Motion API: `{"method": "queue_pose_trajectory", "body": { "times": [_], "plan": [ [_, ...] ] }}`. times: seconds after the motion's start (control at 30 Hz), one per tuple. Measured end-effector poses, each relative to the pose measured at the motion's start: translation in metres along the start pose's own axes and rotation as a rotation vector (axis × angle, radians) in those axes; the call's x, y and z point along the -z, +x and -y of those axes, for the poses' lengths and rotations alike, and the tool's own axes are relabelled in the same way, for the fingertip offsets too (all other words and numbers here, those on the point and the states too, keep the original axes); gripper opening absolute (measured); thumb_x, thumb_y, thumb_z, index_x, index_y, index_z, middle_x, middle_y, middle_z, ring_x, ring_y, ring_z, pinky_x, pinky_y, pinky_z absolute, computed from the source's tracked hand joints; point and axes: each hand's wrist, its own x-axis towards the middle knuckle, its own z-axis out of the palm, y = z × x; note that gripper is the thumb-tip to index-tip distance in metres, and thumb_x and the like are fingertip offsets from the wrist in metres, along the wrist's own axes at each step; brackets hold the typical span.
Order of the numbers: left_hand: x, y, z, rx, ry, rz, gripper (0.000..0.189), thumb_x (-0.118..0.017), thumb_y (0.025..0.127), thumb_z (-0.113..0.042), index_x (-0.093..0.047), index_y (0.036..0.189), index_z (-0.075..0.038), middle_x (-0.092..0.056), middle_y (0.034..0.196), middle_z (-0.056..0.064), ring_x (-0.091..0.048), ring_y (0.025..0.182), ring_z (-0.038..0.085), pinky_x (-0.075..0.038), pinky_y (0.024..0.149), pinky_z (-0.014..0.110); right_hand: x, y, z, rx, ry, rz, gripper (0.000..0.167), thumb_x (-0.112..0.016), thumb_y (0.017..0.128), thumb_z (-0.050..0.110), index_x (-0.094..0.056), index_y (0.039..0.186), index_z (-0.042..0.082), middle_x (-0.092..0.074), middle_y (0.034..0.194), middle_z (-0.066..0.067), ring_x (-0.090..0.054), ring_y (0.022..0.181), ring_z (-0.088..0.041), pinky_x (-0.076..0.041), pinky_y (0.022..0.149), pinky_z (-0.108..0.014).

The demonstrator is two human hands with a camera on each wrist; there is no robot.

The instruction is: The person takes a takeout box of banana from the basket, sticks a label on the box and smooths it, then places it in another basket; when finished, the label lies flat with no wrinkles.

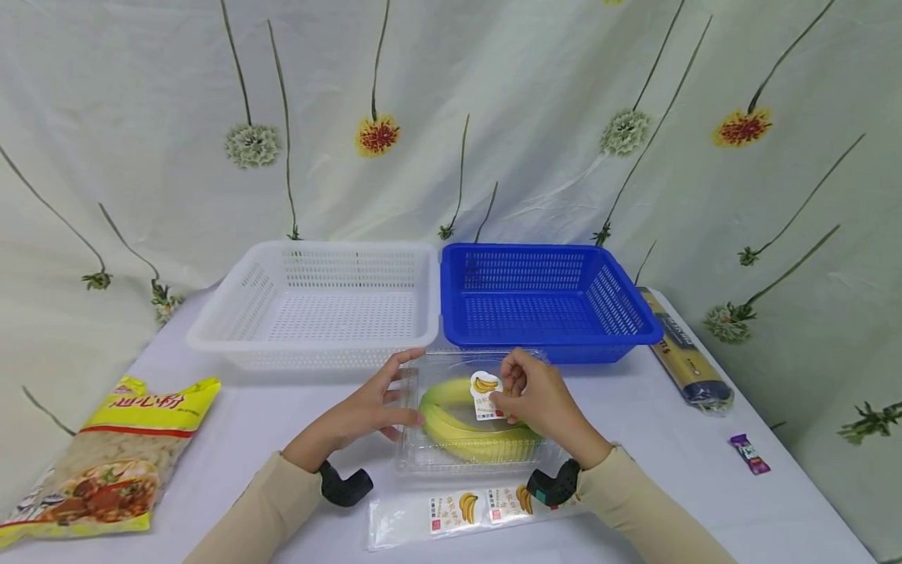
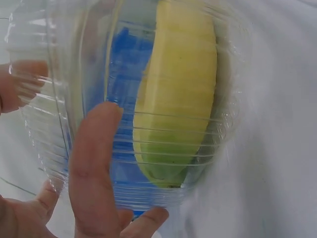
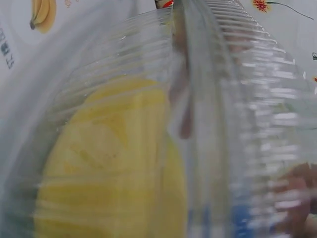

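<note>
"Label (image 1: 482,407), where do you have it?"

"Over the top of the clear box (image 1: 465,468), pinched by the thumb and curled fingers of my right hand (image 1: 544,398). I can't tell whether it touches the plastic."

"And your left hand (image 1: 355,411)?"

"Its fingers are spread apart, touching the box's left end."

"What's inside?"

"Bananas (image 1: 472,448), yellow with a greenish end on my left."

"Anything around it?"

"On the desk (image 1: 634,427), a sheet (image 1: 402,523) with printed labels lies nearer me; the blue basket (image 1: 550,341) and white basket (image 1: 317,352) stand just beyond."
</note>
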Motion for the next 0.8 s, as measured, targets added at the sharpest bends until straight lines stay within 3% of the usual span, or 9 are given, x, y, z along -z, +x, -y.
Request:
{"method": "queue_pose_trajectory", "body": {
  "times": [0.17, 0.33, 0.5, 0.63, 0.8],
  "plan": [
    [-0.002, -0.001, -0.003, 0.012, 0.003, -0.006, 0.104, -0.08, 0.088, -0.012, -0.019, 0.171, -0.022, -0.012, 0.173, 0.03, -0.023, 0.155, 0.061, -0.059, 0.075, 0.042, 0.007, -0.002, 0.003, 0.013, 0.025, 0.018, 0.022, -0.077, 0.094, -0.004, -0.058, 0.101, 0.003, -0.056, 0.089, -0.008, -0.062, 0.068, -0.017, -0.062, 0.059, -0.032],
    [-0.003, -0.002, -0.004, 0.014, 0.0, -0.006, 0.104, -0.079, 0.088, -0.01, -0.019, 0.172, -0.023, -0.015, 0.172, 0.033, -0.03, 0.153, 0.059, -0.06, 0.074, 0.042, 0.029, -0.002, 0.002, 0.108, 0.069, 0.14, 0.016, -0.072, 0.099, -0.002, -0.061, 0.11, -0.004, -0.063, 0.101, -0.012, -0.066, 0.082, -0.022, -0.065, 0.065, -0.038],
    [-0.002, -0.002, -0.004, 0.019, -0.002, -0.007, 0.103, -0.08, 0.089, -0.01, -0.02, 0.172, -0.023, -0.017, 0.172, 0.033, -0.033, 0.152, 0.057, -0.06, 0.073, 0.041, 0.062, 0.002, -0.003, 0.159, 0.148, 0.24, 0.022, -0.066, 0.104, -0.001, -0.06, 0.123, -0.011, -0.065, 0.109, -0.018, -0.066, 0.086, -0.03, -0.064, 0.066, -0.041],
    [-0.003, -0.002, -0.005, 0.013, -0.003, -0.004, 0.103, -0.079, 0.089, -0.01, -0.02, 0.172, -0.023, -0.015, 0.172, 0.034, -0.033, 0.152, 0.058, -0.06, 0.073, 0.042, 0.09, 0.0, -0.006, 0.172, 0.178, 0.207, 0.021, -0.063, 0.106, 0.001, -0.061, 0.124, -0.01, -0.067, 0.111, -0.021, -0.067, 0.086, -0.028, -0.063, 0.068, -0.036],
    [-0.003, -0.003, -0.007, 0.001, 0.01, 0.003, 0.1, -0.079, 0.09, -0.012, -0.021, 0.172, -0.021, -0.012, 0.171, 0.036, -0.031, 0.152, 0.06, -0.06, 0.075, 0.043, 0.125, 0.001, -0.021, 0.171, 0.238, 0.072, 0.019, -0.06, 0.109, 0.003, -0.068, 0.122, 0.014, -0.07, 0.106, -0.001, -0.068, 0.085, -0.02, -0.063, 0.07, -0.034]
  ]
}}
